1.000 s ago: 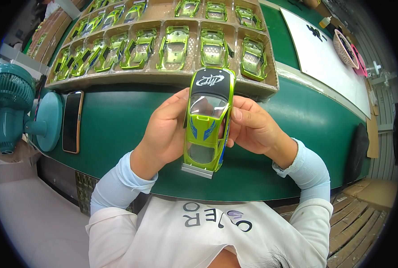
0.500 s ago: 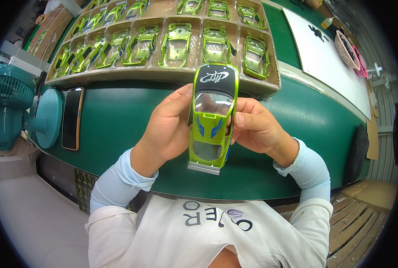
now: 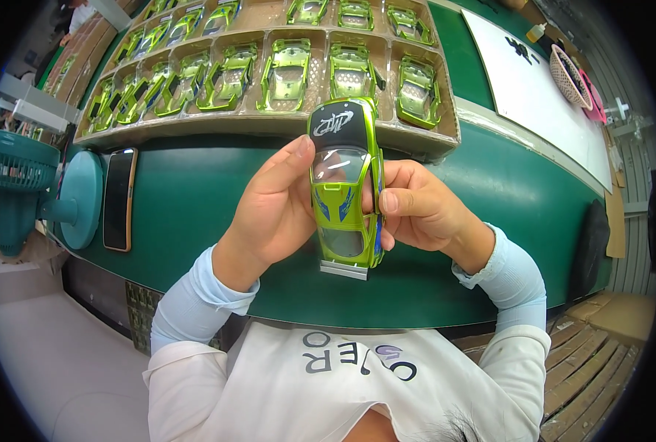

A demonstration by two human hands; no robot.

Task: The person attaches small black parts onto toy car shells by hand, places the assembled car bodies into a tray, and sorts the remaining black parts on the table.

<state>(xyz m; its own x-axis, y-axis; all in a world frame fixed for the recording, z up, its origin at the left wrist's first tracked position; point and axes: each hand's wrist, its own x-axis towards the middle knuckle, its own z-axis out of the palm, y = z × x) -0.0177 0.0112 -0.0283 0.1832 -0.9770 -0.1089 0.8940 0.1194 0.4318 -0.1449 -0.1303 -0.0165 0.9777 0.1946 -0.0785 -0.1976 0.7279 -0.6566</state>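
Observation:
Between my two hands I hold up a shiny green toy car body (image 3: pixel 334 195) with a black hood, clear windows, blue side marks and a grey strip at its lower end. My left hand (image 3: pixel 278 200) grips its left side, the thumb near the hood edge and other fingers behind the shell. On the opposite side my right hand (image 3: pixel 416 206) pinches the door area with thumb and fingers. Fingers show through the windshield. The car body hangs above the green table (image 3: pixel 269 295), its hood end toward the box of car bodies.
A cardboard box (image 3: pixel 269 125) with divided compartments holds many similar green car bodies at the back. Left stand a teal fan (image 3: pixel 18 162) and a phone (image 3: pixel 119 199). Far right lie a white board (image 3: pixel 527 110), a woven basket (image 3: pixel 570 77) and a dark item (image 3: pixel 590 247).
The car body has turned about its length, showing more of its right side, and shifted slightly left and up. My left thumb now shows beside the hood.

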